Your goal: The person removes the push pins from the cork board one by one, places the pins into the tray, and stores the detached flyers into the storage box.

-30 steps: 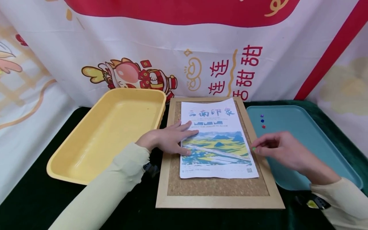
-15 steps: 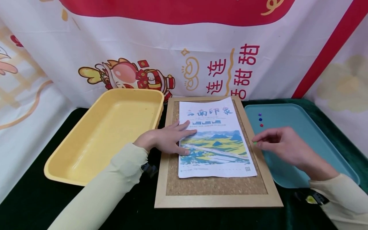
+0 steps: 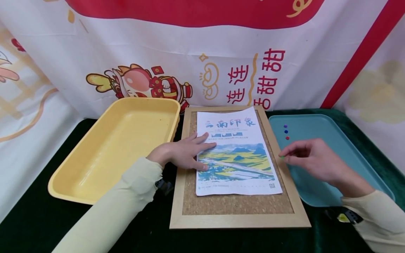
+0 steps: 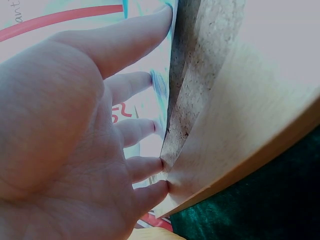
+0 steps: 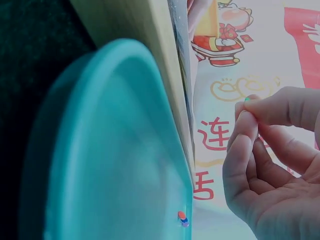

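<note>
My left hand [image 3: 185,154] lies spread on the left side of a printed paper sheet [image 3: 238,163], which shows a landscape and rests on a wood-framed cork board [image 3: 237,206]. In the left wrist view its straight fingertips [image 4: 155,47] reach the paper and the board's edge. Over the board's right frame, my right hand [image 3: 311,160] pinches a tiny green push pin [image 5: 247,99] between thumb and forefinger. Only the green tip shows; the fingers hide the rest. Red [image 3: 287,138], blue and purple push pins stand in a row on the teal tray [image 3: 329,140].
A yellow plastic tray [image 3: 117,147] stands left of the board. The teal tray sits close along its right side. Dark green cloth [image 3: 139,228] covers the table. Behind it hangs a white and red printed curtain [image 3: 152,42].
Around half a second ago the right hand rises slightly from the board's edge, keeping the green push pin; since then it barely moves. The left hand stays put on the paper.
</note>
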{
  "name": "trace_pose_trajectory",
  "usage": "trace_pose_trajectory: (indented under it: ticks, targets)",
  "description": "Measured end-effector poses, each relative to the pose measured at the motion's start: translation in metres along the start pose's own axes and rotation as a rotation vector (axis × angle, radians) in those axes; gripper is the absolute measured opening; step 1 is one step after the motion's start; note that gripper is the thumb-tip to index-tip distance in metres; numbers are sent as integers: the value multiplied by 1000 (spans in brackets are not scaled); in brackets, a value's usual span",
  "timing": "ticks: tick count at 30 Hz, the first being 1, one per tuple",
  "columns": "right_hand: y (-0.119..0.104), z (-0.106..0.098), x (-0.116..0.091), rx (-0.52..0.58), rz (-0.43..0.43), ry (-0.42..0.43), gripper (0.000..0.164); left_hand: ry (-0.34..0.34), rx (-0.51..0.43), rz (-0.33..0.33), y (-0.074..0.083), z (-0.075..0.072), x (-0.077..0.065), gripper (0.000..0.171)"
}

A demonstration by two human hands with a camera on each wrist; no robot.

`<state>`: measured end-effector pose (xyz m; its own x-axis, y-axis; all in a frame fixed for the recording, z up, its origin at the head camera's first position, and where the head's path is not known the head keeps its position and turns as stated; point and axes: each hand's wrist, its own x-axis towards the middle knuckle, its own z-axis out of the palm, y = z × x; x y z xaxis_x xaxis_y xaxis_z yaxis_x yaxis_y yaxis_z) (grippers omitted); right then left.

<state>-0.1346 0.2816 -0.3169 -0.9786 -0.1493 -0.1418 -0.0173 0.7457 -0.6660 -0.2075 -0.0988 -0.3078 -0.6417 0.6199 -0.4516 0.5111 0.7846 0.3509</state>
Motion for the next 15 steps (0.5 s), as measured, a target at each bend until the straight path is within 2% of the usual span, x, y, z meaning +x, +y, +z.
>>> trace_pose_trajectory:
  ticks: [9, 15]
  targets:
    - [-1, 1, 1, -10, 25, 29, 24, 2, 2, -1, -1, 0, 0, 83]
    - [1, 2, 3, 6, 95, 51, 28, 1, 1, 0, -1, 0, 1, 83]
